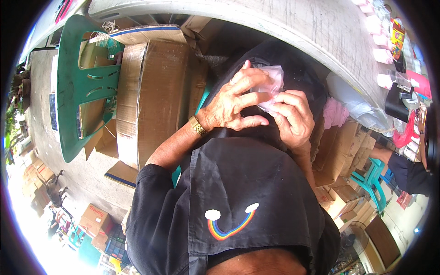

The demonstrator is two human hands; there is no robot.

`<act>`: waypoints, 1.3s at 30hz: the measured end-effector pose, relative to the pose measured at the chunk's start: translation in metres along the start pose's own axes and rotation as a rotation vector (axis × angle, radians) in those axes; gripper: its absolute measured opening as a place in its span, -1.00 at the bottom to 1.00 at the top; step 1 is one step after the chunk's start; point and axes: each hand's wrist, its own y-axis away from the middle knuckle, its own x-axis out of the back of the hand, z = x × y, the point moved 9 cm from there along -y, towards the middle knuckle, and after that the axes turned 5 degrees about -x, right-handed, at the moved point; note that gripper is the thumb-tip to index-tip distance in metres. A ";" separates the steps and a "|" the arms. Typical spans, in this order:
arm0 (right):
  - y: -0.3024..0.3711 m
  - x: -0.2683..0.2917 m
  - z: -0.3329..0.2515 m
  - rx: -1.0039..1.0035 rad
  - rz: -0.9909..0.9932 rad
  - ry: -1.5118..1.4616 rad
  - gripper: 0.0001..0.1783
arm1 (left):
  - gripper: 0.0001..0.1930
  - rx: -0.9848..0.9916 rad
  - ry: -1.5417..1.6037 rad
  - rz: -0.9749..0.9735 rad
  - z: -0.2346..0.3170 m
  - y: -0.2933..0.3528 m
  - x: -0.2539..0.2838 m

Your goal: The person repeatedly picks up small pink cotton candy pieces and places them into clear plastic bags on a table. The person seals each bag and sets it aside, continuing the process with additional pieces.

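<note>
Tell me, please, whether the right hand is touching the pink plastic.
Touching: the head view shows the right hand with its fingertips on the lower part of the pink plastic.

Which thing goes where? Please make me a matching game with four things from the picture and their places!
Things:
1. Piece of thin, pinkish, see-through plastic
2. Gold-coloured metal wristwatch
3. Big green plastic chair with slotted back
4. Curved rainbow design with two white clouds

Places:
A. On the black cloth apron
B. Left of the tall brown cardboard box
C. Touched by the left hand and right hand
D. Around the left wrist

Pairs: 1-C, 2-D, 3-B, 4-A
</note>
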 end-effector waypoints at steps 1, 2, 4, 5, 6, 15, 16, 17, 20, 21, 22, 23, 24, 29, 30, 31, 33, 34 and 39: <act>-0.002 0.000 0.000 -0.007 -0.010 -0.004 -0.82 | -0.45 -0.019 -0.027 -0.005 0.001 0.001 -0.001; -0.003 -0.002 0.001 -0.018 -0.023 -0.005 -0.83 | -0.44 -0.023 -0.027 0.033 0.001 0.001 0.000; -0.006 -0.005 0.002 -0.043 -0.042 -0.017 -0.86 | -0.48 0.001 -0.012 0.078 -0.002 0.003 0.000; -0.007 -0.005 0.002 -0.051 -0.046 -0.011 -0.87 | -0.50 0.001 -0.009 0.101 -0.002 0.004 0.001; -0.008 -0.006 0.002 -0.058 -0.050 -0.006 -0.88 | -0.52 0.005 -0.005 0.099 -0.003 0.005 0.001; -0.011 -0.011 -0.001 -0.077 -0.089 0.015 -0.88 | -0.78 0.155 0.069 0.210 -0.011 0.009 0.008; -0.010 -0.013 -0.001 -0.084 -0.101 0.025 -0.88 | -0.79 0.181 -0.010 0.250 -0.009 0.010 0.009; -0.010 -0.013 -0.003 -0.072 -0.095 0.015 -0.88 | -0.80 0.207 -0.086 0.290 -0.007 0.011 0.011; -0.011 -0.012 -0.004 -0.080 -0.085 0.013 -0.89 | -0.74 0.419 -0.002 0.312 -0.020 0.016 0.010; -0.011 -0.011 -0.003 -0.090 -0.078 0.016 -0.90 | -0.70 0.477 0.102 0.299 -0.024 0.017 0.007; -0.012 -0.009 -0.004 -0.086 -0.052 0.008 -0.90 | -0.69 0.500 0.160 0.257 -0.026 0.016 0.005; -0.013 -0.010 -0.003 -0.091 -0.056 0.014 -0.89 | -0.67 0.514 0.213 0.217 -0.028 0.014 0.003; -0.014 -0.008 -0.003 -0.087 -0.043 0.011 -0.88 | -0.66 0.543 0.271 0.174 -0.031 0.012 0.001; -0.014 -0.008 0.000 -0.081 -0.076 0.008 -0.85 | -0.63 0.589 0.247 0.086 -0.035 0.005 0.003; -0.013 -0.008 0.001 -0.083 -0.083 0.016 -0.84 | -0.63 0.598 0.227 0.061 -0.034 0.005 0.004; -0.013 -0.008 0.001 -0.090 -0.075 0.015 -0.84 | -0.62 0.598 0.201 0.040 -0.035 0.003 0.004; -0.013 -0.006 0.002 -0.086 -0.046 0.002 -0.84 | -0.60 0.583 0.170 0.022 -0.034 0.000 0.005; -0.013 -0.006 0.004 -0.101 -0.051 -0.006 -0.84 | -0.60 0.590 0.162 0.012 -0.034 0.000 0.005; -0.013 -0.010 0.008 -0.082 -0.113 0.000 -0.85 | -0.61 0.578 0.162 0.004 -0.032 -0.001 0.005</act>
